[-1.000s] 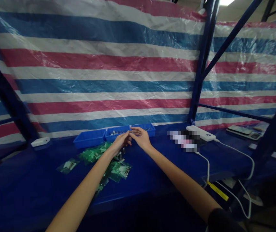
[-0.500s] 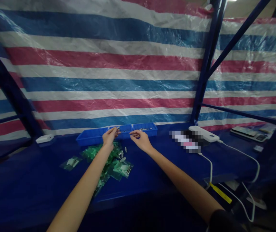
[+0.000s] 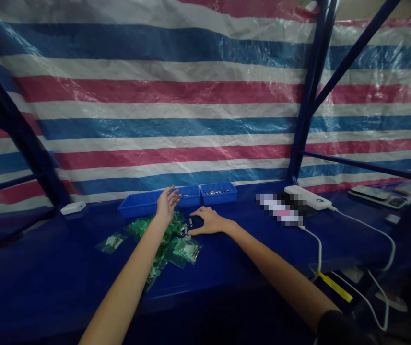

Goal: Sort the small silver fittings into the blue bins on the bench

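Observation:
My left hand (image 3: 167, 205) is raised at the front of the long blue bin (image 3: 138, 205), palm turned up, with its fingers apart and nothing visible in them. To its right, my right hand (image 3: 208, 221) is low over the table, thumb and fingers parted in a curve around a small metal piece (image 3: 191, 222), with no clear contact. Beside and below the hands is a heap of green-tinted plastic bags (image 3: 169, 239), some with small light and metal parts inside. A smaller blue bin (image 3: 234, 192) behind my right hand contains several small metal parts.
One bag with pale parts (image 3: 112, 242) lies left of the heap. A white box (image 3: 73, 208) stands farther left. On the right are a pixelated object (image 3: 280, 210), a white power bank (image 3: 308, 198) and a white cable (image 3: 320, 249). Blue frame posts (image 3: 304, 129) flank the table.
My left hand has opened from a pinch on a small piece, which no longer shows in it. My right hand has moved down from the bins toward the loose metal piece, its fingers spreading.

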`<state>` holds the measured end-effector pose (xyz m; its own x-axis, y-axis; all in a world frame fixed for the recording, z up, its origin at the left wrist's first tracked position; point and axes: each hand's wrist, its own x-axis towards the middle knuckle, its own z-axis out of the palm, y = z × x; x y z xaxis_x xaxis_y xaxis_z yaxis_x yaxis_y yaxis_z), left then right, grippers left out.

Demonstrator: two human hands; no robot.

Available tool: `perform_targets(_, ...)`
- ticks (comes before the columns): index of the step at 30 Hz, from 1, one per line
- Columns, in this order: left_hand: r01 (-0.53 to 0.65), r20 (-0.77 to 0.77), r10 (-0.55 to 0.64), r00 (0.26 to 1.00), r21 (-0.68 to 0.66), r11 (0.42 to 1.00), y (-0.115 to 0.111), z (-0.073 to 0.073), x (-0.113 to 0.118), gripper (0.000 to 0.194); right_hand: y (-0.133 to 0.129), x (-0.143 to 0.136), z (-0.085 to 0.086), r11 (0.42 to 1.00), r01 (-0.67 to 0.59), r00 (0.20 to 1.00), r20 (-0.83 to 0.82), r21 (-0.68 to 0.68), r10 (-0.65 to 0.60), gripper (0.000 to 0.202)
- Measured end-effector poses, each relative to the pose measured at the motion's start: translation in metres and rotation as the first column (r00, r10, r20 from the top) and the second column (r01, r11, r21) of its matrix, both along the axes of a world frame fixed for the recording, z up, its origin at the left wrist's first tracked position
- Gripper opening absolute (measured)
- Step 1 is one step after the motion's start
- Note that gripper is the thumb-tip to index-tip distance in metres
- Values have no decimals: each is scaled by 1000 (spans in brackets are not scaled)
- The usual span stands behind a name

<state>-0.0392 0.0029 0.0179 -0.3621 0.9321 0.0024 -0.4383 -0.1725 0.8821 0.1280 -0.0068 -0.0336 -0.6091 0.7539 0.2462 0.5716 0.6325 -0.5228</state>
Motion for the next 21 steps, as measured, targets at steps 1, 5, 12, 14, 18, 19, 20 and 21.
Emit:
perform_targets(1,18,-8,-18,1000,-29,999,-1,1,0,17,0,2,1,1000,-14,999,40,-16,15,77)
perform_targets(5,42,-67,-49,997,-101,994,-3,1,2,19,5,6,2,996,-83,996,32,23,82,59)
perform_targets(12,251,-284,-297,912,-186,950,-1,-16,13,23,6,-1,-2,982,-151,984,-82,113,161,27)
perform_targets(14,275,-310,-327,893,-198,941,-1,-19,16,23,3,-3,-1,986,-98,993,-56,131,106,27)
perform_targets(18,283,-342,-344,874,-215,935,-4,-20,20,25,1,-1,4,980,107,992,50,167,-117,28)
perform_targets(19,287,-352,-352,868,-223,932,-5,-20,20,26,1,0,5,970,164,981,76,180,-180,28)
perform_targets(20,290,-363,-359,860,-230,929,-6,-19,21,27,2,2,6,958,214,967,100,190,-236,28)
perform_targets(21,291,-375,-364,852,-236,927,-7,-19,21,27,3,4,6,946,258,951,118,196,-284,28)
